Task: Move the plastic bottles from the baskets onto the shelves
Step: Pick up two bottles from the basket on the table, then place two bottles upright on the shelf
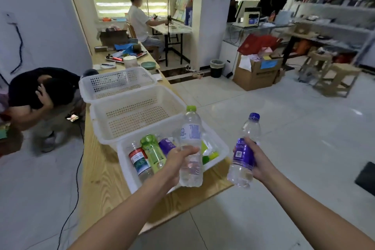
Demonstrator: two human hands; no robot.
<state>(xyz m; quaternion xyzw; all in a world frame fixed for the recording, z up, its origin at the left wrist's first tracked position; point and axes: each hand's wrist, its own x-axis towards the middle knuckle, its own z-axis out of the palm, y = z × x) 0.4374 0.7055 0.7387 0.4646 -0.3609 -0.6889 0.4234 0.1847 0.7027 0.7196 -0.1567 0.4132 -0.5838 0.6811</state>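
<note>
I see the left hand [178, 156] clamped on the green-capped bottle [191, 144], the right hand [254, 158] clamped on the purple-labelled bottle [243, 152], both upright above the nearest basket [125, 160] edge.

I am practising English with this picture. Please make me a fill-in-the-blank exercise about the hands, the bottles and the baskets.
1. The left hand holds a clear bottle with a ____ cap.
2. The right hand holds a bottle with a ____ label.
3. Bottles remain only in the ____ basket of the three.
4. The middle basket holds ____ bottles.

Missing words: green; purple; nearest; no
</note>
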